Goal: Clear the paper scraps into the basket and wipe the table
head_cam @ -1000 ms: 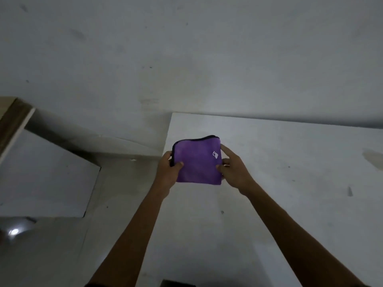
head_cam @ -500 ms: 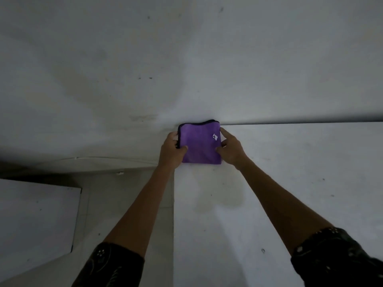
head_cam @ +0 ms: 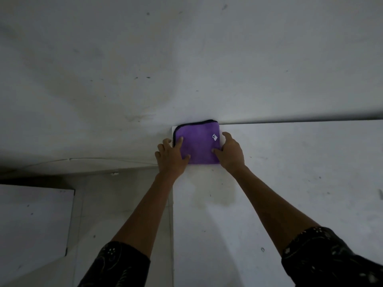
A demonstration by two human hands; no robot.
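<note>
A folded purple cloth (head_cam: 199, 141) with a dark hem and a small white tag lies flat on the far left corner of the white table (head_cam: 290, 193), against the wall. My left hand (head_cam: 171, 156) rests on the cloth's left edge with its fingers spread over it. My right hand (head_cam: 230, 152) presses on the cloth's right edge, thumb on the fabric. No paper scraps and no basket are in view.
A grey wall (head_cam: 186, 59) rises right behind the table. Left of the table the floor (head_cam: 124, 204) drops away, with a white panel (head_cam: 33, 220) at the lower left. A few small dark specks dot the tabletop.
The cloth went from held up above the table to lying flat at the far left corner. Both hands moved forward with it and now press on its edges.
</note>
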